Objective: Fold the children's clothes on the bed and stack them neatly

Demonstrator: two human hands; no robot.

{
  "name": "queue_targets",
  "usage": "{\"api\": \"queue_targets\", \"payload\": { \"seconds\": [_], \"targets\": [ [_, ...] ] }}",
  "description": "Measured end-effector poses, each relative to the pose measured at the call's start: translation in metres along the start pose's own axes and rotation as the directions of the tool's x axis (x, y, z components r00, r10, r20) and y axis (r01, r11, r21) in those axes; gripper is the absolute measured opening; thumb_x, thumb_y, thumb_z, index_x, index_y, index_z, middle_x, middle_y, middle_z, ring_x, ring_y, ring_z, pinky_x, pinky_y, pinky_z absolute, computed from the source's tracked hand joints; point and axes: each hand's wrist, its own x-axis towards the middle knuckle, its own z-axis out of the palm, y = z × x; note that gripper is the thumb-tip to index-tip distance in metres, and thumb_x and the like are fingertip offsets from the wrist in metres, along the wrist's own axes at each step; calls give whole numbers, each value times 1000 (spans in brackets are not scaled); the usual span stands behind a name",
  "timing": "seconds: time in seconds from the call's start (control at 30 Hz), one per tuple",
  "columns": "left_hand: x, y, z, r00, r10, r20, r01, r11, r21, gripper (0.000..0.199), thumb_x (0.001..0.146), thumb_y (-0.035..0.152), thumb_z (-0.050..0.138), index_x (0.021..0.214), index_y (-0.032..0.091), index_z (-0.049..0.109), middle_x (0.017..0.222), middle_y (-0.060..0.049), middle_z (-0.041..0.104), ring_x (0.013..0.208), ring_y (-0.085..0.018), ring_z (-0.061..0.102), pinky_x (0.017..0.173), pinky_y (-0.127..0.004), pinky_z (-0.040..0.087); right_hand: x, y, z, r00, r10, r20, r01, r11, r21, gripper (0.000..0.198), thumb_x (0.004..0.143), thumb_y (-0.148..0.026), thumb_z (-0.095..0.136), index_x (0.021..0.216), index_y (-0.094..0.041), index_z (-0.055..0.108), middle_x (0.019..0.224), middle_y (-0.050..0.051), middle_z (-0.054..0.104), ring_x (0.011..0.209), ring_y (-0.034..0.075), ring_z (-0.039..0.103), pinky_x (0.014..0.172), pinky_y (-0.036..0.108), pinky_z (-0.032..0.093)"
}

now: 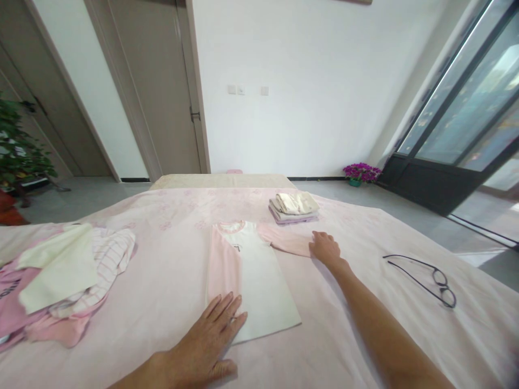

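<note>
A white long-sleeved shirt (263, 286) with pink sleeves lies flat on the bed, its collar pointing away from me. Its left-side sleeve is folded in lengthwise over the body, while the other stretches out to the right. My left hand (214, 335) rests flat, fingers spread, on the lower end of the folded sleeve. At the cuff of the outstretched sleeve, my right hand (325, 248) has its fingers closed on the fabric; the fingertips are partly hidden.
A small stack of folded clothes (294, 207) sits beyond the shirt. Loose clothes (60, 281) are heaped at the left. Black-framed glasses (430, 278) lie on the pink sheet (170, 259) to the right. Purple flowers (360, 173) stand on the floor by the glass door.
</note>
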Motion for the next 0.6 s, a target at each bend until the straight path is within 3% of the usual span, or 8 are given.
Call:
{"api": "queue_targets", "payload": {
  "seconds": [0.1,0.17,0.3,0.37,0.47,0.5,0.53,0.6],
  "targets": [
    [4,-1,-10,997,-9,-81,-8,978,-207,54,95,50,49,146,34,44,158,-6,31,147,-31,24,120,-55,17,9,15,-5,990,86,115,-93,994,50,38,87,-34,52,119,-16,65,126,19,58,119,34,51,91,45,43],
    [13,-7,-14,973,-119,-197,22,901,-433,45,94,49,52,135,32,59,151,-6,46,142,-28,37,119,-49,27,11,18,-11,987,94,134,-109,988,112,31,85,-31,54,108,-17,69,122,18,60,118,34,52,90,43,43],
    [36,-18,-22,876,-447,-182,26,420,-907,47,83,51,66,120,22,69,134,-12,61,124,-30,57,102,-43,49,10,0,-28,989,61,135,-90,972,219,25,83,-28,53,97,-14,69,103,17,67,102,30,61,81,38,45],
    [49,-21,-31,843,-520,-136,-35,198,-980,50,79,51,73,120,22,68,134,-13,61,123,-30,57,100,-43,49,4,-24,-37,991,-7,137,-36,951,308,25,84,-31,54,95,-15,68,96,12,69,93,25,63,74,31,45],
    [73,-21,-44,831,-542,-123,-137,16,-990,55,76,50,76,125,27,64,141,-11,55,130,-26,52,105,-39,44,-18,-76,-48,975,-161,155,71,880,470,24,86,-36,52,94,-18,67,91,4,71,82,17,65,63,22,45],
    [82,-21,-47,833,-539,-123,-164,-29,-986,57,76,50,76,127,29,62,142,-10,54,130,-25,52,105,-38,45,-28,-95,-50,959,-225,170,99,834,543,27,88,-37,50,96,-19,67,90,3,70,78,15,65,60,20,44],
    [91,-21,-48,834,-537,-128,-192,-65,-979,58,76,51,76,128,30,61,142,-10,55,129,-24,53,103,-37,46,-39,-112,-51,905,-369,211,116,692,712,30,89,-40,49,102,-18,66,92,4,70,77,15,65,58,21,45],
    [109,-22,-47,832,-537,-142,-242,-121,-963,55,78,50,74,126,27,61,135,-11,60,121,-25,59,97,-36,51,-59,-136,-51,746,-622,237,66,423,904,40,89,-47,52,116,-20,61,100,5,70,83,16,67,60,22,48]
  ]
}}
